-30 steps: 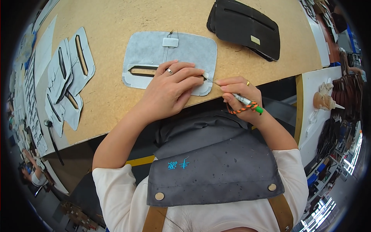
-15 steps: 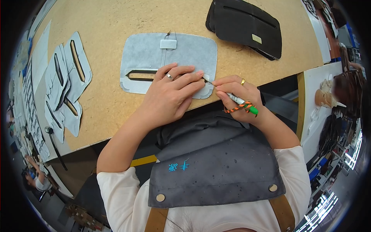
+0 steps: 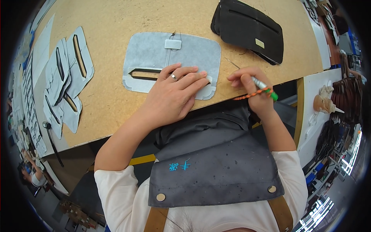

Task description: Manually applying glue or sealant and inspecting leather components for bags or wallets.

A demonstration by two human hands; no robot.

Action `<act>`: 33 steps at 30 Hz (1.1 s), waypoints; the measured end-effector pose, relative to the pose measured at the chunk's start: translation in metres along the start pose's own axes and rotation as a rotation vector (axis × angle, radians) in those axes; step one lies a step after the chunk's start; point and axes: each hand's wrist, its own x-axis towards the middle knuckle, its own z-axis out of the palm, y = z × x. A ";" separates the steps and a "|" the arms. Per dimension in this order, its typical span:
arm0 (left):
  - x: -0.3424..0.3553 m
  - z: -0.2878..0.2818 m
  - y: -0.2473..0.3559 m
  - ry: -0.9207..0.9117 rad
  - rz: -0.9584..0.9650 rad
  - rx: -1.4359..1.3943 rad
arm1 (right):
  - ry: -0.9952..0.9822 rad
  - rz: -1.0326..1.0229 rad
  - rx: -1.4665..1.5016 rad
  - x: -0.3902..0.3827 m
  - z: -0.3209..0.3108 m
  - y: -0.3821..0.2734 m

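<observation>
A light grey, round-cornered panel (image 3: 201, 50) lies flat on the table in front of me. Near its lower edge runs a long slot with a black border, partly covered by my left hand (image 3: 176, 91). That hand rests palm down on the panel, fingers stretched out. Off the panel's right edge, my right hand (image 3: 257, 91) grips an awl (image 3: 259, 82) with a pale, green-ended handle and a thin metal point. The point aims up and left, clear of the panel. An orange-and-black cord (image 3: 251, 94) is looped around the handle and hangs beside my fingers.
Black panels (image 3: 247, 27) are stacked at the far right. More slotted grey pieces (image 3: 79, 62) overlap at the left. A dark rod with a round metal head (image 3: 47, 125) overhangs the left table edge. A nozzled container (image 3: 324, 104) stands right. Another person (image 3: 33, 170) is far left.
My right hand has lifted the awl off the panel and moved right, its point now above bare table. My left hand stays on the panel. The whole view has shifted slightly.
</observation>
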 end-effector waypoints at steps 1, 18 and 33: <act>0.000 0.000 0.000 -0.008 0.003 0.029 | -0.112 -0.135 -0.139 -0.002 0.000 0.003; -0.027 -0.070 -0.022 0.013 -0.133 -0.127 | -0.193 -0.486 -0.337 -0.006 0.011 -0.008; -0.063 -0.045 -0.062 0.624 -0.690 -0.718 | 0.011 0.061 0.009 0.063 0.034 0.002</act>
